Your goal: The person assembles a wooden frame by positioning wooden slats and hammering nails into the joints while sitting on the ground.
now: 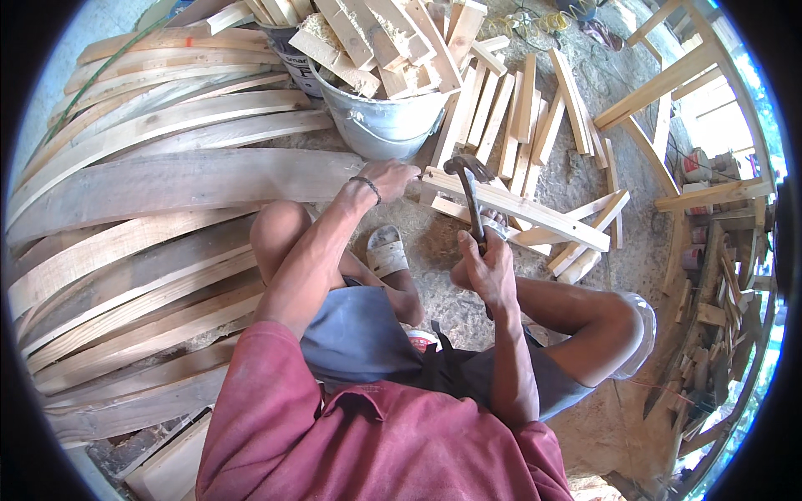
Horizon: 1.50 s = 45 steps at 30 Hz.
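My right hand (489, 269) is wrapped round the handle of a claw hammer (474, 207). The hammer's metal head is up, over a light wooden piece (535, 210) that slants down to the right in front of me. My left hand (389, 179) reaches to the left end of this piece with its fingers closed together. What they pinch, if anything, is too small to make out. Dark spots show near both ends of the wood. Below it, other short wooden pieces (591, 230) lie crossed, close to my right foot.
Long planks (192, 179) are stacked on the left. Ahead stands a grey bucket (380, 125) full of wood offcuts and shavings. Several cut sticks (510, 117) lie on the concrete floor behind the work. To the right are a wooden frame (660, 88) and a scrap pile (710, 334).
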Available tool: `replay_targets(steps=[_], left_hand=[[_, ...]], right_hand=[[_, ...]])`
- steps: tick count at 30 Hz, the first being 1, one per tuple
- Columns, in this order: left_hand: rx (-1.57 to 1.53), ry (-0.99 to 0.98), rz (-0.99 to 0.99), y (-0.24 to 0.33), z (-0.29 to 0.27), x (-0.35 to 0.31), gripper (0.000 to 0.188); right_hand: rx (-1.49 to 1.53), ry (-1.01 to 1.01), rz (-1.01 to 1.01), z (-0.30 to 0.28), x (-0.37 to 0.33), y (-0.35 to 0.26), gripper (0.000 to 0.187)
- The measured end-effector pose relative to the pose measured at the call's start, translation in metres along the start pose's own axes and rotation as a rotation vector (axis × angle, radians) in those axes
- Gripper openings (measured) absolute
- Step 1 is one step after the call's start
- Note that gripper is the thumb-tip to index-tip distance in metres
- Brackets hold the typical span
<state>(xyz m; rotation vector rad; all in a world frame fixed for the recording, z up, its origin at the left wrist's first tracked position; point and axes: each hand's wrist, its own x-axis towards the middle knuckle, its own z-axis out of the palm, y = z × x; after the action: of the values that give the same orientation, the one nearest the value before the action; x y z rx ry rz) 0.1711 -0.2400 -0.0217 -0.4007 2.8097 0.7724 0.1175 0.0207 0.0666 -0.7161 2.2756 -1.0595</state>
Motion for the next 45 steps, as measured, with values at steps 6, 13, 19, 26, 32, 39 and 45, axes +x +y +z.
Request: replay_targets(steps=[6,13,19,26,32,39,45], left_hand=[[0.050,0.066,0.034,0.001,0.004,-0.002,0.023],[0.054,0.091,0.035,0.006,0.000,-0.007,0.032],[0.042,0.081,0.031,0.005,-0.002,-0.007,0.031],[0.109,0.058,0.003,0.002,0.001,-0.003,0.028],[0.141,0.225,0.123,-0.010,0.016,0.000,0.026],[0.102,0.114,0.019,-0.011,0.014,-0.004,0.024],[0.090,0.228,0.116,-0.001,0.016,-0.001,0.018]], right_hand=[[-0.044,-0.016,-0.082,-0.003,0.011,-0.013,0.039],[-0.143,-0.075,-0.030,-0.006,0.019,-0.025,0.034],[-0.190,-0.105,-0.010,-0.006,0.026,-0.022,0.034],[-0.317,-0.180,-0.208,0.008,0.035,0.020,0.020],[-0.266,-0.090,-0.341,-0.018,0.030,-0.038,0.027],[0.637,0.190,-1.038,-0.079,0.037,-0.157,0.025],[-0.747,0.194,-0.964,-0.031,0.046,0.004,0.028]])
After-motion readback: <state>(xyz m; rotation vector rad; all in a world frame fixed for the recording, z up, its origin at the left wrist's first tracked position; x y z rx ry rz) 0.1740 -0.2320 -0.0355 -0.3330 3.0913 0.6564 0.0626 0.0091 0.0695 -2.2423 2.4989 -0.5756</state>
